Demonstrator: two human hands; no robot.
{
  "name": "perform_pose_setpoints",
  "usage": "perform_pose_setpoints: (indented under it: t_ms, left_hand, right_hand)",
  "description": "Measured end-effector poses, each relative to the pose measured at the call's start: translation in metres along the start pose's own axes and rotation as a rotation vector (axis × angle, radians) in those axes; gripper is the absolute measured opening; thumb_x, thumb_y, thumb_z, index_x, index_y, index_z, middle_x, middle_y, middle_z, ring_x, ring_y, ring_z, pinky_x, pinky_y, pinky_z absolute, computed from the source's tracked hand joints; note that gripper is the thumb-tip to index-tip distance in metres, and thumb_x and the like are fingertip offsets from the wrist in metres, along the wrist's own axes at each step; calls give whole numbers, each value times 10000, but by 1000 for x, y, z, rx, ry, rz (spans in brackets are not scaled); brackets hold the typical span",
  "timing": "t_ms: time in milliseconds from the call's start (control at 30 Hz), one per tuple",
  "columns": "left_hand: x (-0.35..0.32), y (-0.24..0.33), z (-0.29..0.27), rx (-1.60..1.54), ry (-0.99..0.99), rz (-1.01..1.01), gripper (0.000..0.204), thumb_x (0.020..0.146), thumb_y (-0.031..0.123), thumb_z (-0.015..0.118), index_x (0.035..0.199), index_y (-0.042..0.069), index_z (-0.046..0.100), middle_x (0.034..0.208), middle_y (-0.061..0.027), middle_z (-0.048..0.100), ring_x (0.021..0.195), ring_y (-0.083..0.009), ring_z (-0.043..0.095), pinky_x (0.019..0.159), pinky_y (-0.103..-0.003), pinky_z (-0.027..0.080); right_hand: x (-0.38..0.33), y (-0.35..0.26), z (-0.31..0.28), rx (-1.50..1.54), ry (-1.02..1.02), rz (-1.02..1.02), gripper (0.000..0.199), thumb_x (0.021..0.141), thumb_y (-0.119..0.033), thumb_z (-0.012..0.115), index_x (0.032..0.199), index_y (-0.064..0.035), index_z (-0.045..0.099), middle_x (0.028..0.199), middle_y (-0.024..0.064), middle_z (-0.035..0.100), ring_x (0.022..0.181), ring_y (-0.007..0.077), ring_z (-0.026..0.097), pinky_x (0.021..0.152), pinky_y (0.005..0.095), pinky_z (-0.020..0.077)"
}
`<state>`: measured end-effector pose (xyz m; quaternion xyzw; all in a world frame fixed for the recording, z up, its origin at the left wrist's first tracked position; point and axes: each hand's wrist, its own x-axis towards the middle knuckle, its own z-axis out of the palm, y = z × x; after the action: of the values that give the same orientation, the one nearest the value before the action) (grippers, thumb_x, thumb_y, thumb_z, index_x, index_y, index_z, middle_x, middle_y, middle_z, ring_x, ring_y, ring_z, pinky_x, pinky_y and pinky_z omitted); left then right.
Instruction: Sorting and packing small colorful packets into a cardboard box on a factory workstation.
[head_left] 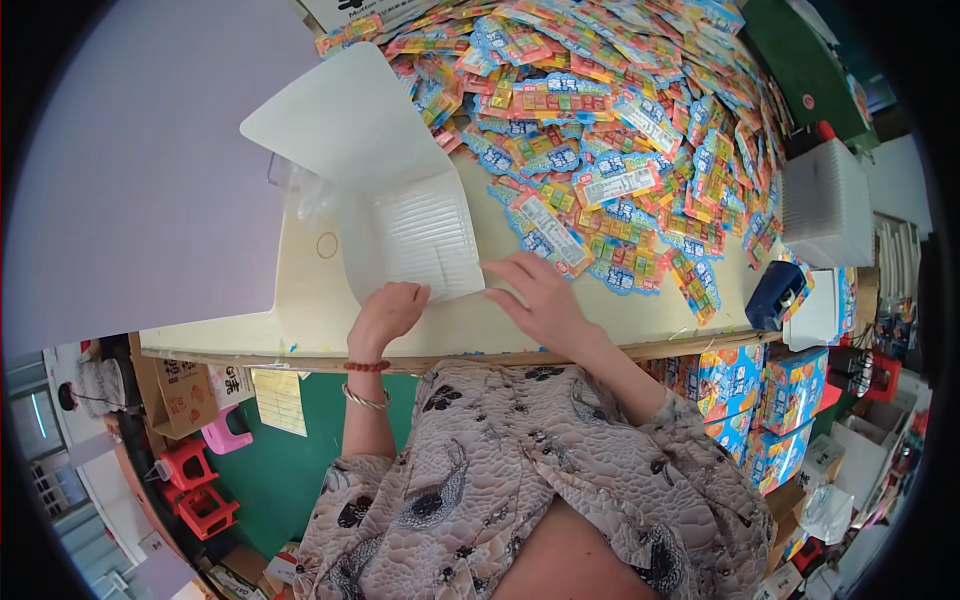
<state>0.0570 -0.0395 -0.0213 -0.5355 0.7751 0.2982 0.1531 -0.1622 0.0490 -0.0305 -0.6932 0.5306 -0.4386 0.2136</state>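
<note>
We see a white open box (pixel 420 240) with a ribbed floor and raised lid, near the table's (pixel 310 310) front edge. Our left hand (pixel 385 312) curls in a closed grip on its near rim; our right hand (pixel 535 290) lies flat, fingers open, beside it. Colourful packets (pixel 620 130) crowd far right, many overlapping.

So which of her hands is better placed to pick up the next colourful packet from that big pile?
Probably the right hand. Its fingers already reach toward the nearest packet at the edge of the pile, which lies on that side. The left hand rests at the white tray, farther from the packets.
</note>
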Motion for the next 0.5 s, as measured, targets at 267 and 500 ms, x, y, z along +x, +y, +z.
perform_pose_setpoints:
  t_ms: [267,500]
  left_hand:
    - [-11,6,-10,-63,368,19,351,837,234,615,1139,66,556,1046,-188,617,869,-396,610,759,-455,489]
    - [13,13,10,159,-47,-67,593,829,326,625,1339,92,432,1338,-260,422,1094,-434,529,904,-441,465]
  right_hand:
    - [-8,13,37,-113,-201,-9,298,839,-187,641,1105,-82,558,932,114,498,819,300,556,717,387,463]
    - [-9,15,41,-176,-309,-2,271,836,-170,636,1083,-87,559,940,114,507,850,292,563,735,394,466]
